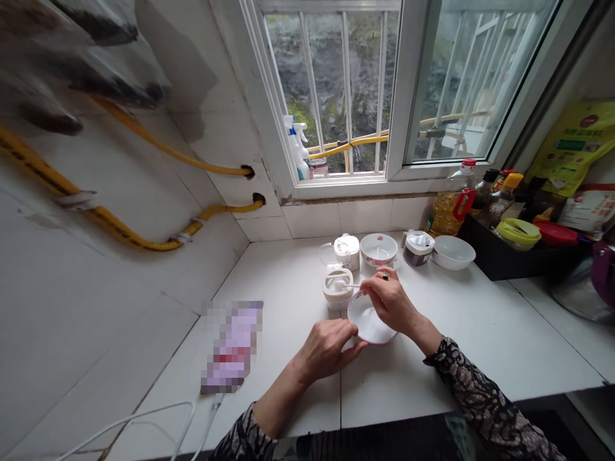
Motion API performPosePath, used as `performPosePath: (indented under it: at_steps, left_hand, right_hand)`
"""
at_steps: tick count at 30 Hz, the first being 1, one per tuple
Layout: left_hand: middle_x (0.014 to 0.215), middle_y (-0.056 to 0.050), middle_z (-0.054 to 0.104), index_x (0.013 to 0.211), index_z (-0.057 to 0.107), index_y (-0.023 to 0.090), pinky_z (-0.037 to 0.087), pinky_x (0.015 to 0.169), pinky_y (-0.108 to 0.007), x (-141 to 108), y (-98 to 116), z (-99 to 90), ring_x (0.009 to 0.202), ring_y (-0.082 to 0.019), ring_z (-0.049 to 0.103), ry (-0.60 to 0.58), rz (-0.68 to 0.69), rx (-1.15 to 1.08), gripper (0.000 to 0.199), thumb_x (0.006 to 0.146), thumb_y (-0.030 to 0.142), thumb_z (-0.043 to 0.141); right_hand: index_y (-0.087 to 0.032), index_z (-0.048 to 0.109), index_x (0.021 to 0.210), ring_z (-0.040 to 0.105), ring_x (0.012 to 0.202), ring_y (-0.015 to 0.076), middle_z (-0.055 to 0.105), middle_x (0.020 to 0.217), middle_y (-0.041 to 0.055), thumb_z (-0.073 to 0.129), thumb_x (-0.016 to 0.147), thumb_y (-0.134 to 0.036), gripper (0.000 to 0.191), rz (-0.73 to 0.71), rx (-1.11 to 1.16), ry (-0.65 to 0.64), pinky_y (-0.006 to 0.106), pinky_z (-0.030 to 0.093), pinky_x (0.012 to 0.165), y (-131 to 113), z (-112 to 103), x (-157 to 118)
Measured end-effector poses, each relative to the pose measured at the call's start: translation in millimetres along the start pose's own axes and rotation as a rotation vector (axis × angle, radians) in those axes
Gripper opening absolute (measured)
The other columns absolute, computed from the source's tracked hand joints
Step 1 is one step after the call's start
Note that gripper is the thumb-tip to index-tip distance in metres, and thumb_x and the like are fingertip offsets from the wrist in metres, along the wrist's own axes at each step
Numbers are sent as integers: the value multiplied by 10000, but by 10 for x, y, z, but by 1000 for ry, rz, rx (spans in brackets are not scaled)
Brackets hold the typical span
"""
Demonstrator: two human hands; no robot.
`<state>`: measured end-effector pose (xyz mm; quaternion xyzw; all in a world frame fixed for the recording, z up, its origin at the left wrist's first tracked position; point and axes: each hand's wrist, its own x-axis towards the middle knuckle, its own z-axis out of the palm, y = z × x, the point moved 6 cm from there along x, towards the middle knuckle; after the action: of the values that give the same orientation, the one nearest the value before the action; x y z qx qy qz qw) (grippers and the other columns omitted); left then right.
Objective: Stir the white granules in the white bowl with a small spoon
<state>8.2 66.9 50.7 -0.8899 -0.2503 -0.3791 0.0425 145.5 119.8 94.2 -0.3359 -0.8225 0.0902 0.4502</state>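
My left hand (329, 346) grips the near left rim of a white bowl (377, 328), which is tilted on the counter. Above the bowl, my right hand (390, 299) pinches the handle of a small white spoon (354, 286). The spoon's head is over the open mouth of a cream-coloured jar (337, 296), just left of the bowl. Behind that jar stands another white jar (346, 251) with a clear lid raised. A patterned bowl (379, 251) is beside it, then a dark-filled jar (418, 250) and an empty white bowl (453, 253).
An oil bottle (449, 205) and sauce bottles stand by a black rack (485, 253) at the right. A blurred purple object (235, 349) and a white cable (139, 415) lie at left. A dark edge (375, 438) runs along the counter's front.
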Motion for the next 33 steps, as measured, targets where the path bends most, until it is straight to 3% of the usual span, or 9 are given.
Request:
performPosePath:
  at_steps: [2,4,7,11,15,21,25,29,33]
  left_hand:
    - [615,27,561,816,498,190,360,482,-247,0,0,4,512,-110,535,-1,1,3,192,973,301,491]
    - [614,26,563,815,496,191,360,481,-250,1,-1,5,510,-111,532,-1,0,-1,207,983,312,477]
    - [612,24,562,814,495,191,358,483,-247,4,-3,3,508,-111,528,-2,-4,-3,220,989,321,470]
    - [614,21,552,805,492,188,353,482,-237,8,1,-9,504,-110,513,5,3,-11,217,984,311,479]
    - [622,22,550,812,486,189,353,485,-236,7,-1,-14,509,-113,512,13,3,-33,200,976,303,499]
    - [621,25,553,812,494,188,365,505,-233,-13,-13,1,511,-113,519,9,-5,-28,176,957,282,530]
    - [622,28,556,818,489,190,370,504,-231,-13,-11,1,510,-112,520,6,-1,-26,178,964,287,520]
    - [632,24,568,828,488,191,375,505,-230,-11,-16,4,515,-113,524,2,-3,-30,172,965,289,522]
    - [632,25,567,831,492,190,380,503,-229,-14,-20,6,513,-112,525,7,-2,-43,160,953,282,538]
  right_hand:
    - [-217,591,865,576,670,170,679,726,5,436,908,-95,202,-90,-81,-7,446,358,997,-67,-3,-10]
    - [-222,590,883,581,663,170,687,729,2,443,909,-102,191,-89,-74,51,440,365,990,-70,-72,-15]
    - [-227,588,857,580,653,173,677,676,-16,478,892,-134,148,27,44,123,424,391,954,22,-196,-33]
    - [-228,582,733,563,793,228,602,536,-6,485,807,-144,148,224,171,123,379,432,821,227,-307,-94]
    - [-224,570,655,535,779,219,583,562,4,469,733,-110,171,213,153,-43,353,429,766,297,-268,-122]
    - [-203,547,642,475,642,158,596,600,-9,449,735,-93,174,106,159,-353,356,427,806,206,-44,-153]
    - [-193,541,589,507,713,175,571,589,16,451,682,-127,145,241,302,-412,283,432,671,217,-23,-164]
    - [-189,551,569,451,538,131,472,474,-23,436,596,-158,122,432,523,-427,229,369,500,280,-8,-194]
    - [-173,574,577,388,422,91,456,440,-45,469,593,-202,109,623,698,-331,218,293,425,401,-28,-214]
